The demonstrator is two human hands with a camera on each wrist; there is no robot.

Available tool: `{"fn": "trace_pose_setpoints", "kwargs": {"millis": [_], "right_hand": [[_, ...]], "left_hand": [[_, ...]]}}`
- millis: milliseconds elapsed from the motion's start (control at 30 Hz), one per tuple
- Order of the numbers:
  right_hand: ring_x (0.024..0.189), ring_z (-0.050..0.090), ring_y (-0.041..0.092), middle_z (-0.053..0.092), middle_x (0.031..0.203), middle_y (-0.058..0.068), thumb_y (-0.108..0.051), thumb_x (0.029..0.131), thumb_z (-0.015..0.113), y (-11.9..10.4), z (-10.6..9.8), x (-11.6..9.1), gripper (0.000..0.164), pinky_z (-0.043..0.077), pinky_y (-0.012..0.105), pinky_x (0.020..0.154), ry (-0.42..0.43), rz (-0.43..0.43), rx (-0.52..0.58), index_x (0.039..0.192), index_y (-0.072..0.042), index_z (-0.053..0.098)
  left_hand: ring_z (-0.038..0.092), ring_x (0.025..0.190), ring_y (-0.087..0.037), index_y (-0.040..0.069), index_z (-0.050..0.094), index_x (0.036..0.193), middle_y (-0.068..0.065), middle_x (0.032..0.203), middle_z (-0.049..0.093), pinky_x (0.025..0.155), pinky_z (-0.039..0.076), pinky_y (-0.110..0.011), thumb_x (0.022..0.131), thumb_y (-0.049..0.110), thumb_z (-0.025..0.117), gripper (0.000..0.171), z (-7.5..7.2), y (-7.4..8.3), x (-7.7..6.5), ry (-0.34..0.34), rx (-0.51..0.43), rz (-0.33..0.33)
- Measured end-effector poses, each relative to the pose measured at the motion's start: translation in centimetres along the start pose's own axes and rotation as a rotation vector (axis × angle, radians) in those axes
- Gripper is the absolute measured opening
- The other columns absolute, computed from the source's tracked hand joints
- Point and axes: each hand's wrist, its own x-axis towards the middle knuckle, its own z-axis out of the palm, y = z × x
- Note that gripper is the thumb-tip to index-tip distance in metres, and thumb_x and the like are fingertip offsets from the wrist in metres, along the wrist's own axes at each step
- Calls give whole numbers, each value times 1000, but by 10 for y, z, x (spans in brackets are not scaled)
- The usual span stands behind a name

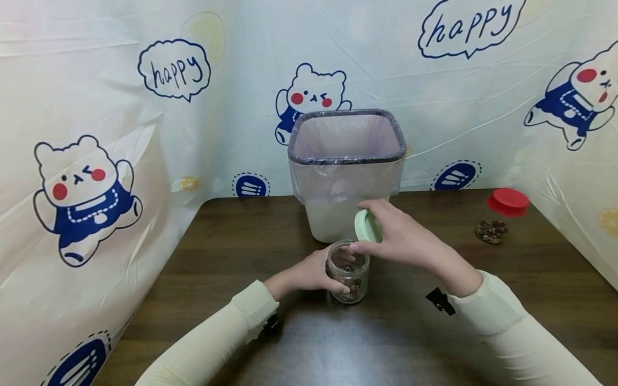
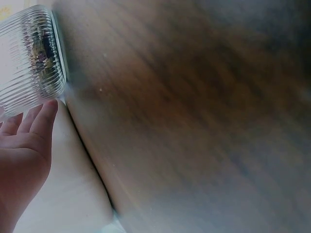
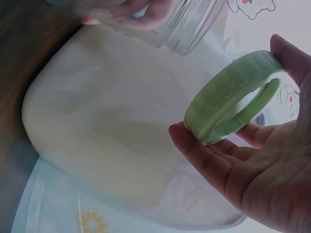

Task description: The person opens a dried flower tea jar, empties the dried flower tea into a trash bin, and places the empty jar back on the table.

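Note:
My left hand [image 1: 313,272] grips a clear ribbed glass jar [image 1: 356,294] around its side, on the dark wooden table. Small dark dried bits [image 2: 43,57] lie at the jar's bottom, and its mouth is uncovered. Just above and to the right of that mouth, my right hand [image 1: 403,234] pinches a pale green lid [image 1: 369,226] by its edge, tilted on its side. From the right wrist view, thumb and fingers hold opposite edges of the green lid [image 3: 233,92], apart from the jar's threaded rim [image 3: 194,24].
Right behind the jar stands a pale trash bin [image 1: 333,217] with a plastic liner over its dark rim. At the table's right side is another clear jar of dried bits [image 1: 491,232] with a red lid [image 1: 508,202]. A printed curtain [image 1: 251,96] closes off the back and sides.

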Motion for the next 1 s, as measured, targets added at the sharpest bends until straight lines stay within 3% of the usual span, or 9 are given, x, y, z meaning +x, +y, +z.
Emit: {"fn": "trace_pose_setpoints", "kwargs": {"millis": [233, 600, 1000], "right_hand": [[102, 53, 25, 54, 123, 11, -47, 81, 76, 11, -5, -3, 76, 45, 43, 85, 17, 12, -4, 135, -4, 46], [85, 55, 22, 57, 102, 6, -56, 80, 73, 27, -11, -10, 80, 47, 37, 71, 7, 106, 39, 136, -6, 44], [79, 56, 21, 57, 98, 10, -50, 82, 74, 40, -11, -16, 78, 49, 34, 67, 3, 132, 103, 134, -3, 42]], "left_hand": [[59, 114, -14, 6, 49, 129, -4, 122, 63, 99, 41, -27, 70, 9, 83, 68, 0, 0, 1, 4, -18, 6], [58, 115, -14, 5, 50, 127, -6, 122, 64, 100, 40, -29, 70, 9, 84, 67, 1, 0, 1, 16, -1, 15], [57, 115, -13, 6, 51, 127, -5, 121, 64, 101, 39, -29, 70, 11, 84, 67, 1, -1, 1, 21, 20, 17]]}}
